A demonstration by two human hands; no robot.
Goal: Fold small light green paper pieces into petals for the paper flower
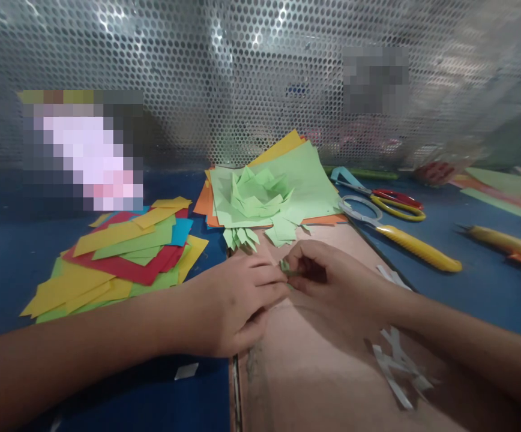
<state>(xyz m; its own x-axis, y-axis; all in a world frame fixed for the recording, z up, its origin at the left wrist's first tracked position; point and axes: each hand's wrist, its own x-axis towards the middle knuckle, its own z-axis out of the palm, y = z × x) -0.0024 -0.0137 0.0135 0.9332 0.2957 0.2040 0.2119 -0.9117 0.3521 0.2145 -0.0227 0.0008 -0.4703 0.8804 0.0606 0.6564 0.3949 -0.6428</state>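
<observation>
Both hands meet over the pinkish-brown board. My right hand pinches a small piece of light green paper between thumb and fingertips. My left hand has its fingers bent and close together, with the fingertips at the same piece; its thumb is partly hidden below. Just beyond stands a ring of folded green paper units, resting on a green sheet. Several small folded green pieces lie before it, beside a few flat green scraps.
A pile of coloured paper lies at left. At right are scissors with red and yellow handles, a tool with a yellow grip and metal ring, and yellow pliers. White strips lie near my right forearm. Perforated metal stands behind.
</observation>
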